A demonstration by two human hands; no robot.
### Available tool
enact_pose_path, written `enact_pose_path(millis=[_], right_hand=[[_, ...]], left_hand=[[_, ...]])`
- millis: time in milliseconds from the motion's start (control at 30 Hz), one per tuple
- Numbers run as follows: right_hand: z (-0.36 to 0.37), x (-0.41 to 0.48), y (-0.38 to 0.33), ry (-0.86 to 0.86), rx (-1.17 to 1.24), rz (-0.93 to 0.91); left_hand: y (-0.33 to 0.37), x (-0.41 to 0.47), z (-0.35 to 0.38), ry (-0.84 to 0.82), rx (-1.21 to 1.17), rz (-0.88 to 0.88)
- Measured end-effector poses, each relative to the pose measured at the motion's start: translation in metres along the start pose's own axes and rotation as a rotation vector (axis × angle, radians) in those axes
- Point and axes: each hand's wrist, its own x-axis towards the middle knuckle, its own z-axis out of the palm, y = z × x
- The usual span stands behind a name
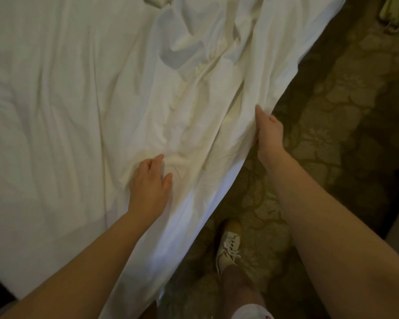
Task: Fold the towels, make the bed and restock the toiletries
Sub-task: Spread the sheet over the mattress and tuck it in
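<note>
Wrinkly white sheet (124, 88), right hand (268, 132) gripping its edge off the side of the bed (21, 238) over open carpet (332, 125), left hand (151, 183) pressing it loose-fingered.

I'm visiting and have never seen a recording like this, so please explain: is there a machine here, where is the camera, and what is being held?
There is no machine: these are a person's two bare arms. The single camera sits on the person's head, looking down. A wrinkled white bed sheet lies spread out in front. The right hand holds the sheet's side edge, thumb on top. The left hand rests on the sheet with bent fingers; whether it pinches cloth is unclear. Below are a patterned carpet and one pale shoe.
</note>
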Motion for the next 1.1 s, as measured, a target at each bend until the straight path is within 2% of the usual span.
enact_pose_path(millis=[67, 133, 200, 333, 467, 600, 667, 733, 767, 867, 967, 1100], right_hand=[[0.002, -0.015, 0.014, 0.032, 0.023, 0.051], [0.003, -0.026, 0.025, 0.119, 0.197, 0.076], [0.006, -0.034, 0.028, 0.188, 0.385, 0.040], [0.010, -0.040, 0.029, 0.256, 0.514, 0.020], [0.008, -0.060, 0.029, 0.338, 0.572, 0.052], [0.005, -0.079, 0.027, 0.454, 0.545, 0.046], [0.005, -0.088, 0.018, 0.503, 0.351, 0.003], [0.002, -0.096, 0.010, 0.493, 0.124, -0.040], [0.000, -0.100, 0.006, 0.466, 0.086, -0.059], [-0.008, -0.109, -0.002, 0.357, 0.277, -0.059], [-0.014, -0.107, 0.001, 0.201, 0.476, 0.003], [-0.023, -0.092, 0.016, 0.175, 0.603, 0.040]], left_hand=[[-0.009, -0.002, -0.004, 0.001, -0.023, 0.025], [-0.024, -0.003, -0.011, 0.013, -0.045, 0.038], [-0.044, -0.002, -0.021, 0.043, -0.052, 0.064], [-0.093, 0.004, -0.041, 0.101, -0.012, 0.054], [-0.117, 0.008, -0.055, 0.036, -0.225, -0.138], [-0.122, 0.000, -0.063, 0.087, -0.059, -0.177], [-0.129, -0.006, -0.068, 0.120, -0.007, -0.241], [-0.135, -0.018, -0.066, 0.124, -0.041, -0.339], [-0.135, -0.025, -0.062, 0.117, -0.079, -0.378], [-0.119, -0.044, -0.045, 0.027, -0.173, -0.422], [-0.096, -0.052, -0.030, -0.040, -0.211, -0.390], [-0.067, -0.053, -0.019, -0.006, -0.187, -0.268]])
